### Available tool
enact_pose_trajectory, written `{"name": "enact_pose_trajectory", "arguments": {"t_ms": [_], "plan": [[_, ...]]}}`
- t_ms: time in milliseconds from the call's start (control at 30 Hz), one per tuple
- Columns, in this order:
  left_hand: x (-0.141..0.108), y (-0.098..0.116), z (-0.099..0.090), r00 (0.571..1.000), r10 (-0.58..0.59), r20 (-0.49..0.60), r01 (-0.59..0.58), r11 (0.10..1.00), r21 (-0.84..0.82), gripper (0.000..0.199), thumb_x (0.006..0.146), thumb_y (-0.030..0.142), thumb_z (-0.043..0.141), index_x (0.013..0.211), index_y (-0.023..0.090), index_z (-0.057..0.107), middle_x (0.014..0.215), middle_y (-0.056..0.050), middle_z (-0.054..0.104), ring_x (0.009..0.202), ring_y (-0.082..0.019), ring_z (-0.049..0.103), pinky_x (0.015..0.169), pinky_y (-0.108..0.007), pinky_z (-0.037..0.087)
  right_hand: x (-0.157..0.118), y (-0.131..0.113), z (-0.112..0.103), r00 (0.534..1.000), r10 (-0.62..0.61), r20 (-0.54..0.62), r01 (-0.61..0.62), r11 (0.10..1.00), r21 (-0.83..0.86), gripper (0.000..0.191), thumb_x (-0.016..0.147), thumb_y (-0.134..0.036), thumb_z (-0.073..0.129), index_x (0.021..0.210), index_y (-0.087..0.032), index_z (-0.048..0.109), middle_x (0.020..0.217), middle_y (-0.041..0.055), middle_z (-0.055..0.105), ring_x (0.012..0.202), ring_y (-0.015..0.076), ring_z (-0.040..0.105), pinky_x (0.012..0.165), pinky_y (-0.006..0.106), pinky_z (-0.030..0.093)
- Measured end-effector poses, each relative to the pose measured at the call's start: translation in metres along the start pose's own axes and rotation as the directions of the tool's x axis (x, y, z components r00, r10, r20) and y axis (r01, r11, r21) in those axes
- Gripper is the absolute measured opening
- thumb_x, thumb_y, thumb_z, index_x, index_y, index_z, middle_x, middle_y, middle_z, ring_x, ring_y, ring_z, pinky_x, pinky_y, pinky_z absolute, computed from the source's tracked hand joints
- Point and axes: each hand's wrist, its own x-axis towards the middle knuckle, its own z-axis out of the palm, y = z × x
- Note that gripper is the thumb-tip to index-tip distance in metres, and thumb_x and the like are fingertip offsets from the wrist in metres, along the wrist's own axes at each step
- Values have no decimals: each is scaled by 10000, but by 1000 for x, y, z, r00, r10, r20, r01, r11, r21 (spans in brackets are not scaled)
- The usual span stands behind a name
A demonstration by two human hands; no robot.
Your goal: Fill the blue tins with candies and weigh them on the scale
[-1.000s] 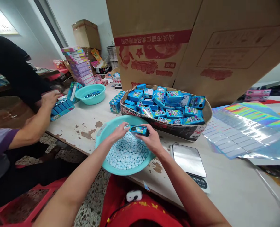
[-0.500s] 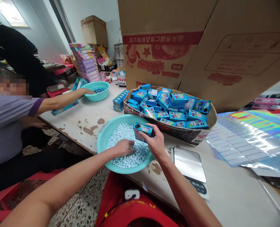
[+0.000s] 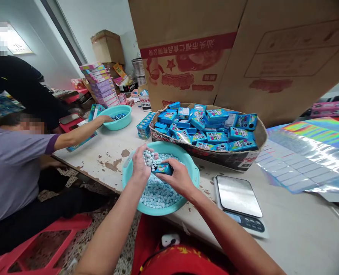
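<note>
Cupped upward, my left hand [image 3: 141, 165] holds a heap of small pale-blue candies [image 3: 150, 158] above a turquoise basin [image 3: 194, 175]. My right hand [image 3: 178, 176] grips a small blue candy tin [image 3: 163, 169] between thumb and fingers. The tin is tilted on its side, its dark round opening against the candies in my left palm. Below both hands, the basin is filled with more pale-blue candies [image 3: 158, 194]. Behind it, a cut-down cardboard box [image 3: 226, 162] holds many blue tins [image 3: 215, 114].
A digital scale [image 3: 239, 196] lies right of the basin, with shiny holographic sheets [image 3: 315, 152] beyond. Large cartons [image 3: 186, 46] rise at the back. On the left, a co-worker's arm [image 3: 78, 133] reaches into another turquoise basin [image 3: 120, 123]. Small blue tins [image 3: 145, 124] are stacked near the box.
My left hand has come up out of the candies with a handful. My right hand has lowered and tilted the tin against that handful. The view has shifted slightly.
</note>
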Motion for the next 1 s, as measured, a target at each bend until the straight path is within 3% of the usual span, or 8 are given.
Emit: {"name": "enact_pose_trajectory", "arguments": {"t_ms": [133,467,767,900,1000], "plan": [[-1,-1,9,998,27,49,-26,999,-21,309,630,379,720,707,171,503,544,49,518,471,-127,565,497,-253,486,2,0,-6,999,32,-31,-32,999,1,336,685,-300,769,977,-206,631,939,29,645,867,207,601,760,320,443],[-6,-4,18,998,56,20,-57,998,36,304,608,349,738,720,171,517,542,54,522,488,-122,552,519,-257,474,3,0,-7,996,67,-51,-63,995,79,325,671,-297,777,953,-226,631,940,16,646,884,202,604,773,315,444],[-9,1,25,964,256,69,-262,961,89,261,698,351,698,670,176,506,538,61,496,464,-95,508,504,-232,444,8,-16,-12,995,46,-87,-37,994,103,315,669,-266,772,949,-229,632,936,21,645,886,207,602,771,318,447],[-2,-8,23,989,146,9,-146,986,82,309,645,354,737,655,179,483,538,66,474,440,-87,471,443,-223,406,9,-12,-10,990,128,-55,-125,991,54,298,657,-238,769,923,-217,638,917,26,648,864,217,606,753,327,447],[-1,-11,22,993,113,19,-113,992,49,319,645,370,739,668,180,485,559,62,485,458,-89,481,453,-228,417,7,-9,-10,992,112,-60,-109,993,49,319,659,-255,774,946,-221,640,925,27,648,874,217,605,760,328,447]]}}
